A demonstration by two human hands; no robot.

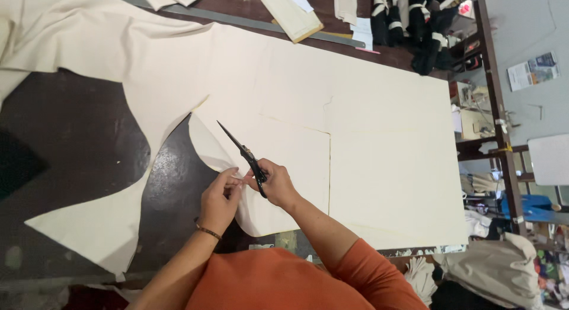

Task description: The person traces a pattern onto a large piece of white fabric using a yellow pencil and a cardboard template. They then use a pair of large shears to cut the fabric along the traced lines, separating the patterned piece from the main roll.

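Observation:
A large sheet of cream fabric (pixel 332 96) lies spread over a dark table (pixel 71 138). A cream paper pattern piece (pixel 290 150) rests on it. My right hand (pixel 275 182) grips black scissors (pixel 243 153), whose closed blades point up and to the left over the curved cut edge. My left hand (pixel 219 200), with a thin bracelet at the wrist, pinches the fabric edge right beside the scissor handles. Both forearms come out of orange sleeves at the bottom.
A long metal ruler (pixel 261 22) and a flat tan board (pixel 290 13) lie at the table's far edge. Black bundles (pixel 415 19) sit at the top right. Shelving (pixel 492 108) and fabric heaps (pixel 498 268) stand to the right.

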